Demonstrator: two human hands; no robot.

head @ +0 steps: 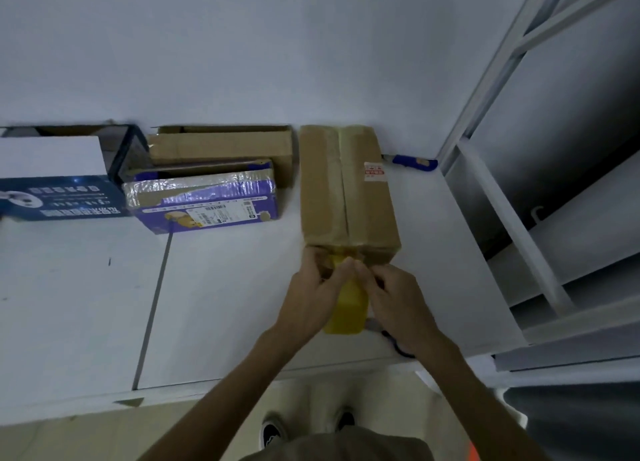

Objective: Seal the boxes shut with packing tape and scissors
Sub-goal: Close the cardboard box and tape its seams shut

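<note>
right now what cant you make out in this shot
All head view.
scissors: mostly under the right hand; only a dark handle loop shows.
Where the yellow tape roll meets the brown box: covered by fingers of the left hand and right hand.
red label: too small and blurred to read.
blue and white box: cut off by the left edge.

Four boxes: one taped brown box (348, 190), one purple box (204, 200), one plain brown box (221, 145), one blue-and-white box (55, 176); one yellow tape roll (348, 304); one blue knife (412, 162); one pair of scissors (398, 346), mostly hidden. Two hands, left hand (311, 297) and right hand (394, 297); two shoes (273, 429) below.
</note>
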